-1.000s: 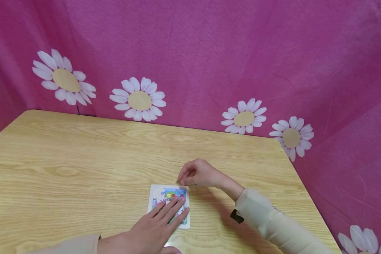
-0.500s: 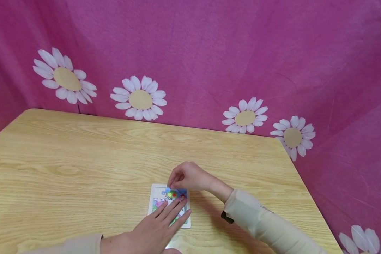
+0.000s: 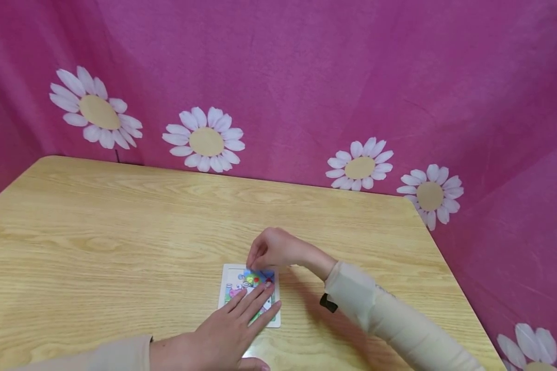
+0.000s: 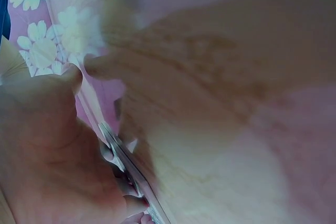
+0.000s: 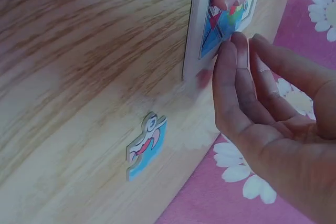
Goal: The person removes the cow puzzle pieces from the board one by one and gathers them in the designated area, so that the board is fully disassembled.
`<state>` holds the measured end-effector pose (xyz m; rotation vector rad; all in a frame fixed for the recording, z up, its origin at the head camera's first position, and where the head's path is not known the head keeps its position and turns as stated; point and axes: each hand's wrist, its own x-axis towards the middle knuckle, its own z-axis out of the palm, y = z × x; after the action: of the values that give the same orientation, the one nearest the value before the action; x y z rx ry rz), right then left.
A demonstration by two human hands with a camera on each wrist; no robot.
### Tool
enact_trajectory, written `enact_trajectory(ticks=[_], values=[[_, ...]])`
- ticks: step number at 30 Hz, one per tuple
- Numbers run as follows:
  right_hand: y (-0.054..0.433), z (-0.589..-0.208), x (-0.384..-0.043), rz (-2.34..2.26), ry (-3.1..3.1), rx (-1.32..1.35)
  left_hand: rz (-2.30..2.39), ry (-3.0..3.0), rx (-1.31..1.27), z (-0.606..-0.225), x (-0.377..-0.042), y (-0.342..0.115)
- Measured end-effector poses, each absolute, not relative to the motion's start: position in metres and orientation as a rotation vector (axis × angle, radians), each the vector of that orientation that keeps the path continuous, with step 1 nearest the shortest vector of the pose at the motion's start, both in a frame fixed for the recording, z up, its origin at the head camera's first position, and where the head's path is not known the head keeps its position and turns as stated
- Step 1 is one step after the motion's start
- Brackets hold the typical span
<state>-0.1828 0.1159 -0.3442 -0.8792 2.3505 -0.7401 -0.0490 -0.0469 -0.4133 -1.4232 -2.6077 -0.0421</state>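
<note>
1. Where the wood-grain table (image 3: 120, 232) ends, a pink curtain (image 3: 288, 77) with white daisies (image 3: 206, 141) hangs behind and beside it.
2. The right wrist view clearly shows a loose jigsaw piece (image 5: 147, 148), blue with a knobbed end, lying on the table near the white-rimmed jigsaw tray (image 5: 195, 38); the left wrist view is blurred.
3. On the near half of the table, the tray holds cartoon pieces (image 3: 255, 279) in blue, pink and green.
4. The left hand (image 3: 225, 330) lies on them, fingers straight and spread, gripping nothing.
5. The right hand (image 3: 276, 250) bends its fingers, tips close together at the tray's far edge; whether they pinch a piece, I cannot tell.
</note>
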Motion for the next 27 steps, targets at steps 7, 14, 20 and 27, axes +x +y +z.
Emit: enact_trajectory(ticks=[7, 14, 20, 27], values=[[0.119, -0.344, -0.186, -0.879, 2.280, -0.792, -0.058, -2.632, -1.420, -0.409, -0.048, -0.047], [0.119, -0.346, -0.179, -0.928, 2.224, -0.820, -0.114, -2.664, -1.429, -0.408, -0.048, -0.047], [0.117, -0.350, -0.174, -0.858, 2.287, -0.911, -0.106, -2.690, -1.418, -0.409, -0.048, -0.046], [0.120, -0.351, -0.174, -0.865, 2.321, -0.961, -0.088, -2.643, -1.411, -0.414, -0.048, -0.045]])
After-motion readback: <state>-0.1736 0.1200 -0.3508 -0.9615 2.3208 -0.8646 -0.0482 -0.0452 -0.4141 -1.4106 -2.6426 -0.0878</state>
